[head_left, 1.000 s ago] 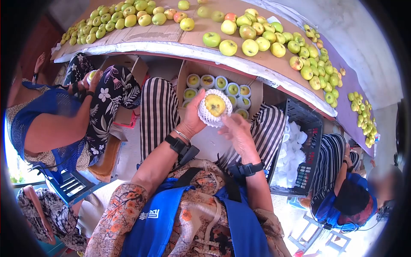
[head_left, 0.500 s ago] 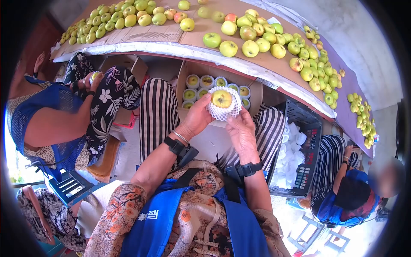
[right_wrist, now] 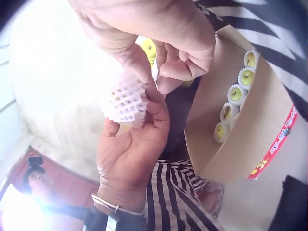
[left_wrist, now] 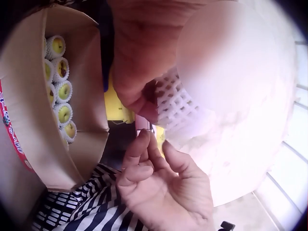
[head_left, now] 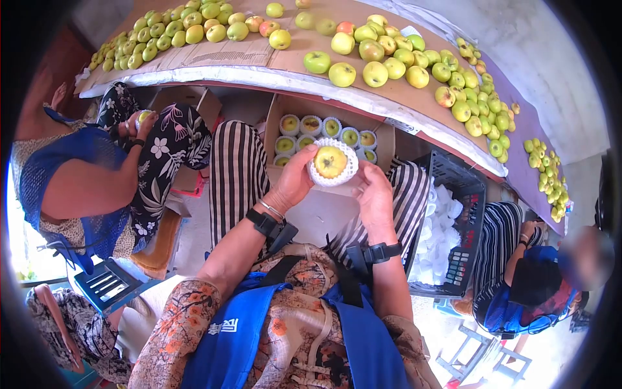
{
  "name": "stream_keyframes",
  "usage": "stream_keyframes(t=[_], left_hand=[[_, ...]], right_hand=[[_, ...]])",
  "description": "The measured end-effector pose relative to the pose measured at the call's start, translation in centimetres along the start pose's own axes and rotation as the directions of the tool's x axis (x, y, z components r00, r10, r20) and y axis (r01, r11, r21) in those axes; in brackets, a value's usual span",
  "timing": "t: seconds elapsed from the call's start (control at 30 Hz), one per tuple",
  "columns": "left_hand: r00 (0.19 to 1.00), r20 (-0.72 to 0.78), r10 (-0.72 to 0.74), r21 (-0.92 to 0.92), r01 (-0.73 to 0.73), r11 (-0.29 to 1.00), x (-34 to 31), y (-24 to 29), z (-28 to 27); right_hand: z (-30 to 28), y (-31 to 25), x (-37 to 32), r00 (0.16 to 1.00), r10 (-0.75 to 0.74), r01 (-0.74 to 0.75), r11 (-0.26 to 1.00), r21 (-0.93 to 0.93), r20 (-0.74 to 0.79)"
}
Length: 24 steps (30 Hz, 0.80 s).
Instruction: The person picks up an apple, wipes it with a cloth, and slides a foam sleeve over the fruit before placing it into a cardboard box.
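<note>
A yellow-green apple (head_left: 331, 162) sits in a white foam net (head_left: 317, 177), its top bare and facing up. My left hand (head_left: 293, 180) grips the netted apple from the side, thumb near the rim; in the right wrist view the fingers wrap the net (right_wrist: 127, 102) from below. Just right of it, my right hand (head_left: 376, 200) is raised with loosely bent fingers and holds nothing. The left wrist view shows that right hand (left_wrist: 166, 190) palm up, apart from the net. Beyond both hands, a cardboard box (head_left: 382, 123) contains rows of netted apples (head_left: 331, 127).
A long table (head_left: 285, 61) across the front bears many loose apples (head_left: 376, 74). To the right stands a black crate (head_left: 476, 194) of white foam nets (head_left: 440, 227). People sit at left (head_left: 84, 181) and right (head_left: 528, 285). My striped knees flank the box.
My right hand has let go of the foam net and drawn back to the right. The netted apple, turned a little, stays in my left hand.
</note>
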<state>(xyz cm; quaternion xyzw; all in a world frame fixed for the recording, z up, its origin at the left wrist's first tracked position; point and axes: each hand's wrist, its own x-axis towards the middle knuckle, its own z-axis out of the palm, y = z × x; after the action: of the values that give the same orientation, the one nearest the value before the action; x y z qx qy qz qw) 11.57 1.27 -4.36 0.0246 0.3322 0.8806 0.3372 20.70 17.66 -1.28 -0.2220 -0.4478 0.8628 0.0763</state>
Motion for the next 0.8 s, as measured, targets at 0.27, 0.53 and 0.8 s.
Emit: stream_keyframes(t=[0.27, 0.53, 0.8], left_hand=[[0.999, 0.045, 0.028, 0.108, -0.032, 0.994, -0.2, -0.3, 0.3], [0.997, 0.081, 0.0, 0.137, -0.011, 0.99, -0.2, -0.6, 0.2], [0.995, 0.059, 0.081, 0.201, -0.091, 0.975, 0.1, -0.5, 0.3]], right_hand=[[-0.4, 0.3, 0.9, 0.987, -0.059, 0.072, 0.994, -0.08, 0.151], [-0.3, 1.7, 1.4, 0.995, -0.084, 0.086, 0.995, -0.049, 0.055], [1.4, 1.3, -0.6, 0.867, -0.394, 0.496, 0.616, -0.612, 0.306]])
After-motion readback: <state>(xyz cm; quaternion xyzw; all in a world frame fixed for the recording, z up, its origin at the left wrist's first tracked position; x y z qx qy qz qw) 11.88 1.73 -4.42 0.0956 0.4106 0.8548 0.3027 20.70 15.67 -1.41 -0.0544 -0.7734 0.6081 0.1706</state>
